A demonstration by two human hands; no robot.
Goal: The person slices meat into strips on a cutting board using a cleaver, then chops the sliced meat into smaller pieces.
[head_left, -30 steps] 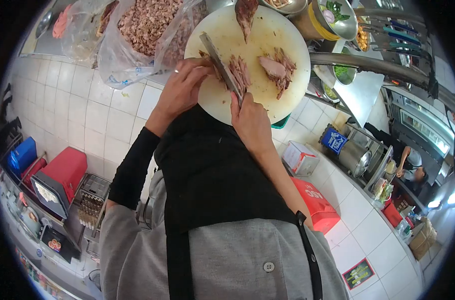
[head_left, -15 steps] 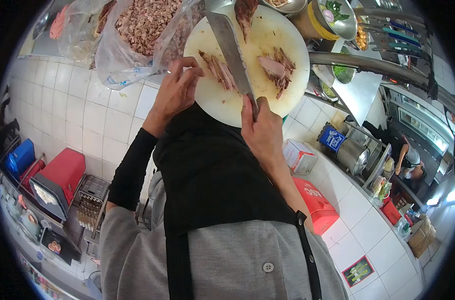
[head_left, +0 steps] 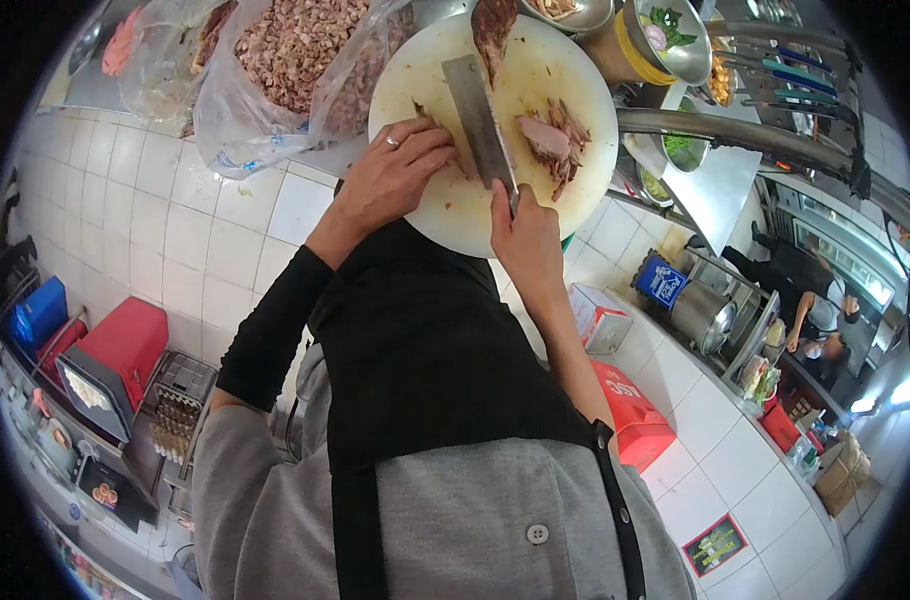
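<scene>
Right hand (head_left: 528, 235) wraps the handle of the cleaver (head_left: 481, 115), blade aimed far and tilted a bit left over mid-board; thumb up near the blade root, probably for control. Left hand (head_left: 400, 170) is bunched, fingers curled over the meat strips (head_left: 460, 165) on the left of the board; can't tell if it pinches or just covers them, the hand hides most. Curl looks meant to steady meat with fingertips back from steel.

Sliced meat pile (head_left: 555, 145) sits right, likely parked off the blade's path. Whole meat piece (head_left: 493, 35) overlaps the far rim, close to the blade's far end; contact unclear.

Edges: round cutting board (head_left: 585, 80) has most slack between blade and right pile. Left side is tight: hand, then plastic bag (head_left: 300, 50) of chopped meat past the rim. Metal bar (head_left: 715, 124) limits the right, apron (head_left: 425, 350) the near side
</scene>
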